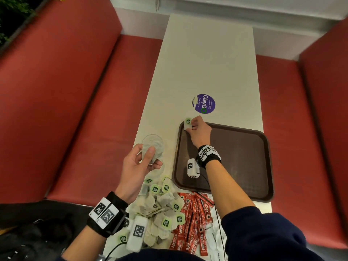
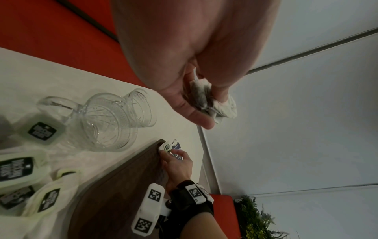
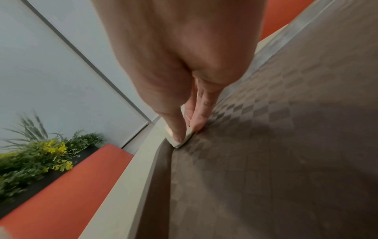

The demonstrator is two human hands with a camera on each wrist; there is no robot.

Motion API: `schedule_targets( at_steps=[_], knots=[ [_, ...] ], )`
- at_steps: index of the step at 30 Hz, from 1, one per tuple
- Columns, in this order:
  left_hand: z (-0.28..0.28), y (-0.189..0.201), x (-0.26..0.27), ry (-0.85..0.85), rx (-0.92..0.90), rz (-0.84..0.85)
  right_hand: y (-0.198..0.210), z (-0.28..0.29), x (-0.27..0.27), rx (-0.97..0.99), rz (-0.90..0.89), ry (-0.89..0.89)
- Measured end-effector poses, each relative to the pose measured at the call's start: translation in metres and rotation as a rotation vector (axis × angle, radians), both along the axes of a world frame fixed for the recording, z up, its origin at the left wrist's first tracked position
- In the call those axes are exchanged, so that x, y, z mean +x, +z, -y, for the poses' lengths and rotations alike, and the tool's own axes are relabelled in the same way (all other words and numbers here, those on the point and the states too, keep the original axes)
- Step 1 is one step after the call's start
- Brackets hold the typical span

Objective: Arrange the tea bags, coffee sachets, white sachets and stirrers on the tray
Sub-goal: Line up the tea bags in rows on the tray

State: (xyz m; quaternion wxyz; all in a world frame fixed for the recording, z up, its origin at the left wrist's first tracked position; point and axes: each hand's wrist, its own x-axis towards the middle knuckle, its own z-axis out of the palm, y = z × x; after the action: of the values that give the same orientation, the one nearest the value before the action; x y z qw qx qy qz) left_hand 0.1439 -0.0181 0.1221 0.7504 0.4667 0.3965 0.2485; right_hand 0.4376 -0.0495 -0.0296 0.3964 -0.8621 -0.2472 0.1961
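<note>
Tea bag (image 1: 188, 124) pinched in right hand (image 1: 197, 133) grip at tray (image 1: 244, 147) corner.

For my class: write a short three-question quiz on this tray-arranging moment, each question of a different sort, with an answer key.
1. True or false: the right hand is setting a tea bag at the far left corner of the brown tray.
2. What does the left hand hold?
A. red coffee sachets
B. a bunch of tea bags
C. a stirrer
3. Fill in: the loose tea bags and the red coffee sachets lie on the ______, not on the tray.

Key
1. True
2. B: it grips crumpled tea bags
3. table
</note>
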Motion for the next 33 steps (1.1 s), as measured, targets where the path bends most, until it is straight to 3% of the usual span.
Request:
schedule_targets(
  at_steps=[13,18,24,28,33],
  knots=[
    [0.0,0.005,0.005,-0.018,-0.005,0.007,-0.002,-0.008,0.0,-0.087,0.107,-0.013],
    [0.002,0.009,0.008,-0.022,-0.007,0.008,0.062,0.007,-0.02,0.087,0.101,-0.019],
    [0.011,0.011,0.021,-0.051,-0.016,0.001,0.179,0.058,-0.088,0.335,-0.303,0.291],
    [0.021,0.014,0.029,-0.099,0.003,0.006,0.196,0.083,-0.105,0.28,-0.27,0.391],
    [0.028,0.021,0.034,-0.146,-0.071,0.047,0.205,0.106,-0.098,0.31,-0.246,0.313]
  ],
)
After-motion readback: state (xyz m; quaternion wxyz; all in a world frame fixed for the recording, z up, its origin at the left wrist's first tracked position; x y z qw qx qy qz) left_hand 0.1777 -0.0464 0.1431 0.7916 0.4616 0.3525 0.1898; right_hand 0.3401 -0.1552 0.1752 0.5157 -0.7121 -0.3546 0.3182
